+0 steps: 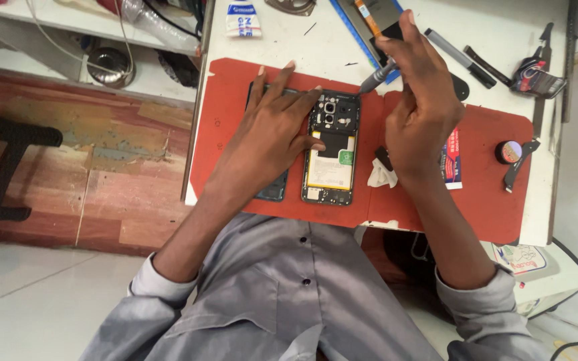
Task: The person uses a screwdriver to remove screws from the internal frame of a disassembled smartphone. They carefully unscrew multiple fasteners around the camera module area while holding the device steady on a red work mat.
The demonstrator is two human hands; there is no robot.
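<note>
Nearest, grey shirt sleeves reaching up onto a red rubber work mat spread over the white desk. On the mat, an opened black smartphone with back cover removed, battery and camera module exposed, lying with long axis running near to far, camera end far. Left hand flat just left of it, fingers spread, thumb and forefinger touching its left edge, palm covering a second dark, glassy slab mostly hidden beneath. Right hand just right of the phone, fingers pinching a slim grey metal screwdriver, tip angled down-left toward the far right corner by the camera; contact with a screw too small to tell. Beside the right wrist, a crumpled white tissue and a red-and-white glue tube, partly hidden. Farther right, a small round tin; beyond, black pens and a blue ruler, cut off by the frame.
</note>
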